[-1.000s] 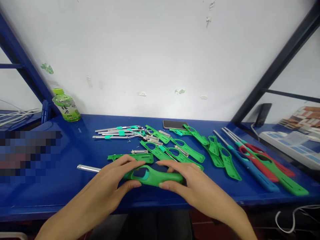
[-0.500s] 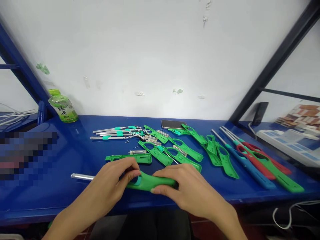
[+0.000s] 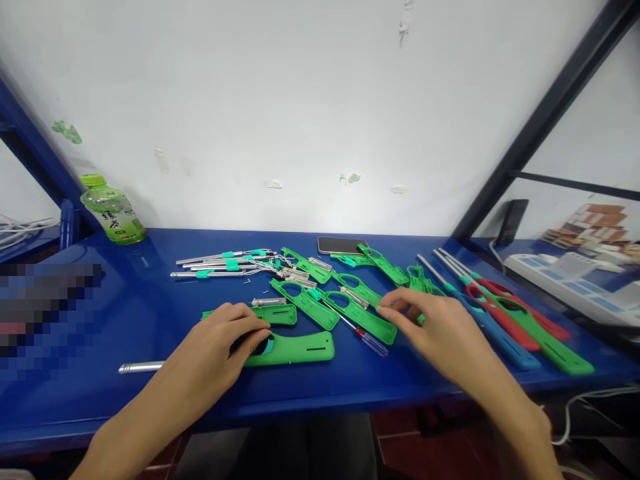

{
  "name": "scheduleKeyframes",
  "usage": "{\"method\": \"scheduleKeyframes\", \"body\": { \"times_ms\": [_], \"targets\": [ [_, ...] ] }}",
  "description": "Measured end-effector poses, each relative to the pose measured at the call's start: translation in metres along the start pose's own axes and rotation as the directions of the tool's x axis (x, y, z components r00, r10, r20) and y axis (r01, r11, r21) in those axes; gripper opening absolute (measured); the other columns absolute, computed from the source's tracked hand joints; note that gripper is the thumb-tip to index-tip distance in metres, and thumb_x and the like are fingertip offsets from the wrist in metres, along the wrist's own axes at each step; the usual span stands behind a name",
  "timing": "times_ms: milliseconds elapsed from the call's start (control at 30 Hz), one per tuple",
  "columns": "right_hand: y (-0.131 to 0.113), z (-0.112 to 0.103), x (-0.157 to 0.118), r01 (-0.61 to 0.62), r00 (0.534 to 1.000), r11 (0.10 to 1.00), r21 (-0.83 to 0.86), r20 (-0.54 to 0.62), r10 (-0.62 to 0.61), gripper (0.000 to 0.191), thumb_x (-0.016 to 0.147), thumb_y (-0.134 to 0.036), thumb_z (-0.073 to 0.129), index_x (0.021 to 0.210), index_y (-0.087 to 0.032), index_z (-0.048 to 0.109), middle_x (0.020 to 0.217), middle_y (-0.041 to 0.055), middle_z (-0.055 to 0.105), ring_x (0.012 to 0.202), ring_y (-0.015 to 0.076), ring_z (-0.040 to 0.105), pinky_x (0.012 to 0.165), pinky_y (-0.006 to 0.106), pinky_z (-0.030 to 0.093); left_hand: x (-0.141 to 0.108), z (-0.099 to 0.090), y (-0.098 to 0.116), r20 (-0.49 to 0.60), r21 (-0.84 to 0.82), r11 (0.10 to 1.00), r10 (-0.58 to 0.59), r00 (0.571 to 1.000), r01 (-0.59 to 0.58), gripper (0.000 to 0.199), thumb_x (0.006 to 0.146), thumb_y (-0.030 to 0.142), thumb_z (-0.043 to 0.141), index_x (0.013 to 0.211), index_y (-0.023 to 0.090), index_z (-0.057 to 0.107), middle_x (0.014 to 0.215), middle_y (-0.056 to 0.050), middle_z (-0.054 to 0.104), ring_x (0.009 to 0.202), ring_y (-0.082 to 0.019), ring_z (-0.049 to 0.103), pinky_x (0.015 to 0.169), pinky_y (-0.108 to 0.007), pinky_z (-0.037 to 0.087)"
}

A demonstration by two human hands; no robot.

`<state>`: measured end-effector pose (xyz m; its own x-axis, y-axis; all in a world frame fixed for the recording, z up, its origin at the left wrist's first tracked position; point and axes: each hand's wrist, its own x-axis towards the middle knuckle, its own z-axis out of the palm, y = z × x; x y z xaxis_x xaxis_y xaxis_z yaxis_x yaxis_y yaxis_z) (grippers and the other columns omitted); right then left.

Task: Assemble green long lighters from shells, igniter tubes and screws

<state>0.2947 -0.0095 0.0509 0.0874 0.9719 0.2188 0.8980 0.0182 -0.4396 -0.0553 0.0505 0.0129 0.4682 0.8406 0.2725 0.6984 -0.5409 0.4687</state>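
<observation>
My left hand grips a green long-nosed gas lighter near its finger hole. The metal barrel points left, and the flat handle end lies towards the right. My right hand holds nothing; its loosely curled fingers hover by the right end of a green half-shell. Other green half-shells lie open in the middle, with clear fuel tanks among them. A screwdriver with a clear and red handle rests below, its shaft partly under a half-shell.
Metal barrels with teal parts and wires lie at the back left. A phone and a green-capped bottle stand or lie near the wall. Whole lighters, blue, red and green, lie at the right.
My right hand has let go of the lighter's handle end and moved right and up to the half-shells. My left hand has shifted slightly left with the lighter. The screwdriver handle is now uncovered.
</observation>
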Motion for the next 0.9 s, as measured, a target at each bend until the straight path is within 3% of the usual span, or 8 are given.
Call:
{"method": "scheduleKeyframes", "body": {
  "times_ms": [133, 233, 367, 467, 600, 733, 900],
  "targets": [
    [-0.015, -0.001, -0.003, -0.027, 0.971, 0.994, -0.103, 0.232, 0.050, 0.025, 0.103, -0.050, 0.068, 0.093, -0.032, 0.080, 0.073, -0.0016, 0.077, 0.074, 0.0249, 0.072, 0.066, 0.034, 0.040, 0.015, -0.015, -0.011, -0.071, 0.162, 0.986, -0.035, 0.997, 0.046, 0.049, 0.104, 0.055, 0.043, 0.109, 0.027, 0.083, 0.108, -0.008, 0.082, 0.102, -0.031, 0.072, 0.090, -0.042, 0.054],
    [-0.031, 0.002, -0.004, -0.032, 0.957, 0.975, -0.221, 0.275, 0.094, 0.021, 0.103, -0.047, 0.071, 0.093, -0.031, 0.080, 0.071, -0.0009, 0.077, 0.075, 0.0267, 0.073, 0.066, 0.034, 0.037, 0.038, -0.031, -0.022, -0.104, 0.243, 0.965, -0.073, 0.992, 0.097, 0.046, 0.101, 0.048, 0.046, 0.112, 0.022, 0.082, 0.113, -0.013, 0.083, 0.107, -0.036, 0.073, 0.096, -0.049, 0.054],
    [-0.040, 0.006, -0.004, -0.027, 0.952, 0.950, -0.310, 0.283, 0.120, 0.015, 0.103, -0.044, 0.072, 0.100, -0.031, 0.079, 0.080, 0.0015, 0.081, 0.081, 0.0297, 0.076, 0.065, 0.033, 0.034, 0.071, -0.045, -0.032, -0.022, 0.345, 0.931, -0.116, 0.993, 0.117, 0.034, 0.098, 0.036, 0.055, 0.110, 0.022, 0.083, 0.107, -0.010, 0.084, 0.099, -0.032, 0.077, 0.088, -0.042, 0.056],
    [-0.042, 0.006, -0.006, 0.002, 0.959, 0.935, -0.354, 0.266, 0.099, 0.016, 0.105, -0.041, 0.068, 0.100, -0.029, 0.079, 0.085, 0.0035, 0.081, 0.083, 0.0325, 0.077, 0.065, 0.035, 0.033, 0.084, -0.045, -0.035, 0.063, 0.424, 0.896, -0.173, 0.983, 0.131, 0.020, 0.100, 0.033, 0.067, 0.108, 0.020, 0.080, 0.100, -0.006, 0.082, 0.093, -0.026, 0.077, 0.087, -0.041, 0.059],
    [-0.042, -0.002, -0.011, 0.010, 0.975, 0.925, -0.381, 0.210, 0.076, 0.019, 0.105, -0.037, 0.066, 0.094, -0.028, 0.078, 0.086, 0.0040, 0.081, 0.080, 0.0317, 0.077, 0.065, 0.036, 0.036, 0.088, -0.039, -0.040, 0.130, 0.504, 0.852, -0.236, 0.963, 0.141, 0.026, 0.106, 0.041, 0.071, 0.111, 0.017, 0.074, 0.104, -0.005, 0.076, 0.097, -0.021, 0.074, 0.093, -0.044, 0.063],
    [-0.031, -0.010, -0.017, 0.003, 0.997, 0.940, -0.342, 0.073, 0.024, 0.019, 0.103, -0.038, 0.066, 0.088, -0.028, 0.075, 0.092, 0.0018, 0.081, 0.080, 0.0296, 0.078, 0.064, 0.036, 0.041, 0.092, -0.033, -0.048, 0.148, 0.535, 0.834, -0.252, 0.956, 0.137, 0.028, 0.106, 0.043, 0.071, 0.116, 0.016, 0.072, 0.113, -0.006, 0.075, 0.102, -0.022, 0.074, 0.094, -0.044, 0.064],
    [-0.016, -0.014, -0.021, 0.037, 0.998, 0.982, -0.183, -0.052, -0.047, 0.017, 0.104, -0.044, 0.067, 0.098, -0.031, 0.074, 0.083, -0.0020, 0.083, 0.078, 0.0298, 0.080, 0.063, 0.035, 0.046, 0.090, -0.029, -0.052, 0.113, 0.502, 0.856, -0.206, 0.972, 0.123, 0.027, 0.106, 0.042, 0.071, 0.112, 0.016, 0.072, 0.109, -0.005, 0.074, 0.100, -0.021, 0.073, 0.093, -0.043, 0.063]
  ]
}}
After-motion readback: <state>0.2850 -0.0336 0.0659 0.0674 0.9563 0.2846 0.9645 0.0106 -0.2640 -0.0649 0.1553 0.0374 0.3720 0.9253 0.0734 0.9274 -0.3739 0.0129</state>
